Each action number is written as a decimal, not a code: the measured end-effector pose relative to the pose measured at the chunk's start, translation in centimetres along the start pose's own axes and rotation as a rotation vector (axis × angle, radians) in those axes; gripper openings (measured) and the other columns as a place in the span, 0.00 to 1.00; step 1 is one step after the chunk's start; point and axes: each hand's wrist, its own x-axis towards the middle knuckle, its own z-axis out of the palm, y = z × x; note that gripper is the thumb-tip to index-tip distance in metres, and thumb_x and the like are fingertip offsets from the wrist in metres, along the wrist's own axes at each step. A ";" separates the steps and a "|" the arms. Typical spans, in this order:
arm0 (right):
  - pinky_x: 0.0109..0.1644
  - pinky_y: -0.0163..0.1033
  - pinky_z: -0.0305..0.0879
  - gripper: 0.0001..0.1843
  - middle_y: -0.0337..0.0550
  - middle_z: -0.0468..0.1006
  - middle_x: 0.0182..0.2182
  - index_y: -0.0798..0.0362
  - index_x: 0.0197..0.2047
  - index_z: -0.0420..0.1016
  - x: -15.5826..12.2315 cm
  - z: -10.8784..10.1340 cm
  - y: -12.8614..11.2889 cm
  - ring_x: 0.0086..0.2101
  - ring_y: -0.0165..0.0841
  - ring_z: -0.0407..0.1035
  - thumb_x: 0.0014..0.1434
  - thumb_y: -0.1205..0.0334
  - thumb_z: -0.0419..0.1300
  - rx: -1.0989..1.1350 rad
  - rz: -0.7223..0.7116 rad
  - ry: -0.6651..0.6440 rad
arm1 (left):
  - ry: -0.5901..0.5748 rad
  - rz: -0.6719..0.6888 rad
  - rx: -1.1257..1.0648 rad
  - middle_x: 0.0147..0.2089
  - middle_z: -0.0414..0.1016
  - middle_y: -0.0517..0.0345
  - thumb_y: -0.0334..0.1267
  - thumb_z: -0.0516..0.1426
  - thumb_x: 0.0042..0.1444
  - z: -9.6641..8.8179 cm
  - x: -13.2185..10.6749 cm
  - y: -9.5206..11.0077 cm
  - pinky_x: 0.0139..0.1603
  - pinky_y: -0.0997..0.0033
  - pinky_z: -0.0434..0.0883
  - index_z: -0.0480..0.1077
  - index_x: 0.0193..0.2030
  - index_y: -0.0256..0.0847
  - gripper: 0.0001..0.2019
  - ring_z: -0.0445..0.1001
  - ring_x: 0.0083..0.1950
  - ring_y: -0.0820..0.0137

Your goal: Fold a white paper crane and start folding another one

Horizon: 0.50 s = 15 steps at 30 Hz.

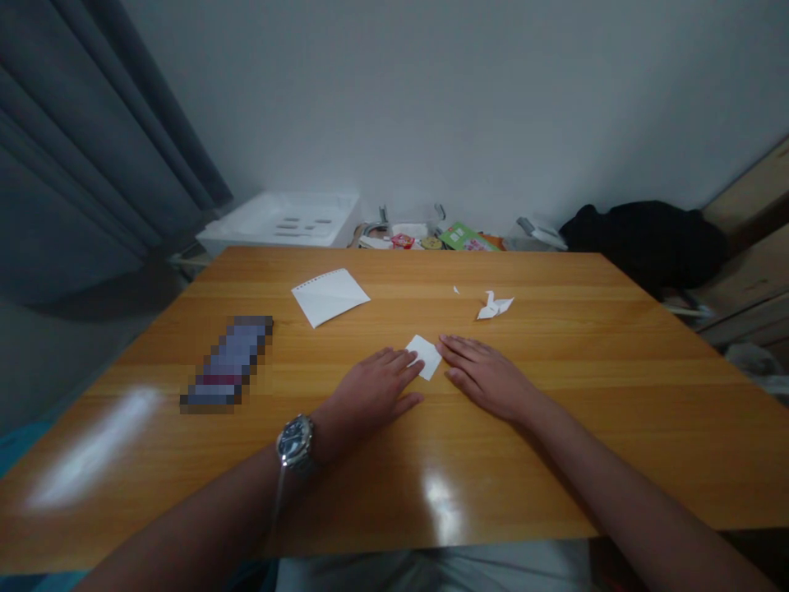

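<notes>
A small folded square of white paper lies on the wooden table between my hands, one corner pointing toward me. My left hand, with a metal watch on its wrist, lies flat with its fingertips on the paper's left side. Flat on the table at the other side is my right hand, its fingertips at the paper's right corner. Neither hand grips anything. Beyond my right hand stands a folded white paper bird, with a tiny paper scrap to its left.
A sheet of white paper with a perforated edge lies at the back left. Left of my hand is a pixelated, phone-shaped object. Past the table's far edge are a white tray, a green packet and a black bag-like heap.
</notes>
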 end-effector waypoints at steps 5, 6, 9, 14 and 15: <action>0.70 0.59 0.55 0.25 0.50 0.62 0.69 0.47 0.69 0.66 -0.2 -0.4 -0.1 0.67 0.45 0.57 0.73 0.50 0.49 -0.008 -0.092 -0.011 | 0.019 -0.032 0.011 0.71 0.63 0.44 0.53 0.48 0.71 0.4 -0.3 -0.8 0.73 0.51 0.54 0.62 0.69 0.40 0.27 0.62 0.71 0.56; 0.70 0.59 0.55 0.25 0.50 0.63 0.69 0.48 0.68 0.67 -0.2 -0.5 -0.2 0.68 0.46 0.57 0.72 0.50 0.50 -0.002 -0.122 -0.015 | 0.020 -0.044 0.015 0.72 0.61 0.44 0.53 0.48 0.71 0.5 -0.3 -0.9 0.73 0.50 0.54 0.62 0.69 0.40 0.27 0.60 0.72 0.55; 0.69 0.59 0.55 0.27 0.54 0.64 0.69 0.49 0.67 0.69 -0.3 -0.8 -0.9 0.67 0.47 0.57 0.71 0.48 0.53 0.028 -0.205 -0.020 | 0.020 -0.072 0.017 0.73 0.60 0.43 0.53 0.47 0.71 0.5 -0.4 -1.1 0.73 0.48 0.54 0.62 0.70 0.39 0.28 0.60 0.72 0.54; 0.69 0.58 0.56 0.28 0.57 0.64 0.68 0.52 0.66 0.69 -0.3 -0.8 -1.7 0.66 0.48 0.58 0.70 0.46 0.54 0.047 -0.240 -0.033 | 0.037 -0.061 -0.014 0.69 0.65 0.43 0.52 0.48 0.71 0.4 -0.1 -0.9 0.72 0.52 0.58 0.63 0.69 0.37 0.27 0.64 0.69 0.56; 0.69 0.58 0.57 0.28 0.57 0.64 0.68 0.52 0.66 0.69 -0.2 -0.8 -1.7 0.66 0.47 0.59 0.70 0.46 0.54 0.044 -0.237 -0.036 | 0.038 -0.056 -0.021 0.68 0.66 0.43 0.52 0.48 0.71 0.3 0.0 -0.9 0.72 0.53 0.58 0.63 0.69 0.36 0.27 0.65 0.68 0.56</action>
